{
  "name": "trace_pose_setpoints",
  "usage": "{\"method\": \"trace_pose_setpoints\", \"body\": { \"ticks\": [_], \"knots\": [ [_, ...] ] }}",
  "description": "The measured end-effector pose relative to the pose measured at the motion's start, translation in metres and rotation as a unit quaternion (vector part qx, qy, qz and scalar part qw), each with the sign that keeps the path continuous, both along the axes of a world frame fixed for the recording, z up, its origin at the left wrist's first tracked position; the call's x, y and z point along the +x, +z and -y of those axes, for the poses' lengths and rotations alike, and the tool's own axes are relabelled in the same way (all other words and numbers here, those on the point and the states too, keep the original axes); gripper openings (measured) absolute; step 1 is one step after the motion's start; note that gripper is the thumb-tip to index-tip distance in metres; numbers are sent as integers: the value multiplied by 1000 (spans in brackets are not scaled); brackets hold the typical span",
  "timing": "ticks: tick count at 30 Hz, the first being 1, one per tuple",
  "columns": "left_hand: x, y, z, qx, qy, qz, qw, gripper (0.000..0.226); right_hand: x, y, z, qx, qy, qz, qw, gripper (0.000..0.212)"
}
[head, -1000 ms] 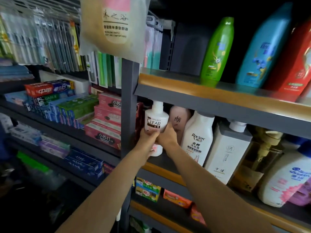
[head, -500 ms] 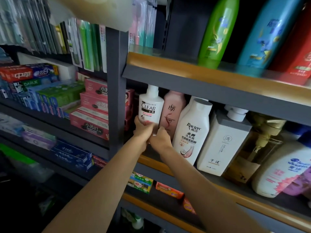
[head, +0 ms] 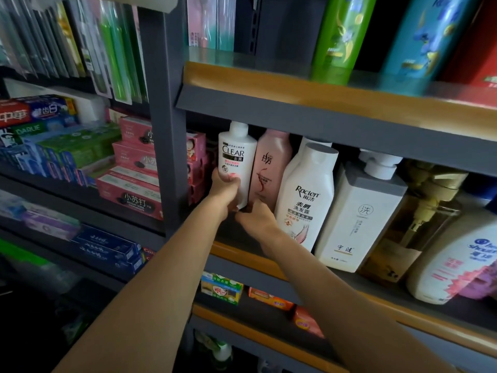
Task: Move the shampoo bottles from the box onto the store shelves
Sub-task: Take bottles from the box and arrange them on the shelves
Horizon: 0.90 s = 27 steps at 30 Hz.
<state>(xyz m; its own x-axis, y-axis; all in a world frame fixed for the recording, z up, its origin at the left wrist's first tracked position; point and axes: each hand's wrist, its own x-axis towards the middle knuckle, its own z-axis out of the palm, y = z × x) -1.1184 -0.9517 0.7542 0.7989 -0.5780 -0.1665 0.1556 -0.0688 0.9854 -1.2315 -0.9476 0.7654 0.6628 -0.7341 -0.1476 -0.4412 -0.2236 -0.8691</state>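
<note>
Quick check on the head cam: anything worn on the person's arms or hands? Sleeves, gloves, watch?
Nothing visible. Both forearms are bare up to the frame edge, no sleeves showing. The left hand and right hand have no gloves, watch, bands or rings in view.

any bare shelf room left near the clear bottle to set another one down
Bare patches: the upper shelf left of the green bottle, and the dark strip in front of the CLEAR bottle under both hands. Rightward it is crowded: pink bottle, Raclen bottle, square white bottle stand packed together.
</note>
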Motion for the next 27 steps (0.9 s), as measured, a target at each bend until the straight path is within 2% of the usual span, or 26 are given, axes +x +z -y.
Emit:
{"method": "trace_pose_setpoints", "body": {
  "ticks": [4,6,9,10,12,14,16,19,23,27],
  "knots": [
    [-21,-5,-19,-1,12,65,998,45,1,-5,-5,-62,-12,12,998,39],
    [-42,-9,-40,-30,41,131,990,38,-7,-6,-13,-136,-35,92,986,30],
    [-79,-17,-86,-128,56,300,944,33,-38,-7,-31,-169,-11,253,953,32],
    [-90,-24,-102,-145,43,343,927,34,-52,-12,-38,-170,11,277,945,33],
    [-111,-48,-131,-129,-9,385,914,35,-79,-35,-53,-185,45,266,945,29],
    [-134,-89,-159,-65,-86,394,913,37,-106,-84,-73,-189,61,200,960,28],
    [-153,-147,-187,40,-181,381,906,38,-134,-150,-95,-149,96,118,977,27],
    [-170,-242,-230,215,-298,350,862,38,-173,-254,-123,-98,172,-73,977,23],
    [-185,-322,-273,366,-355,218,832,32,-205,-373,-152,-17,232,-329,915,17],
    [-192,-395,-292,445,-398,194,778,32,-222,-463,-172,-14,270,-441,856,27]
  ]
}}
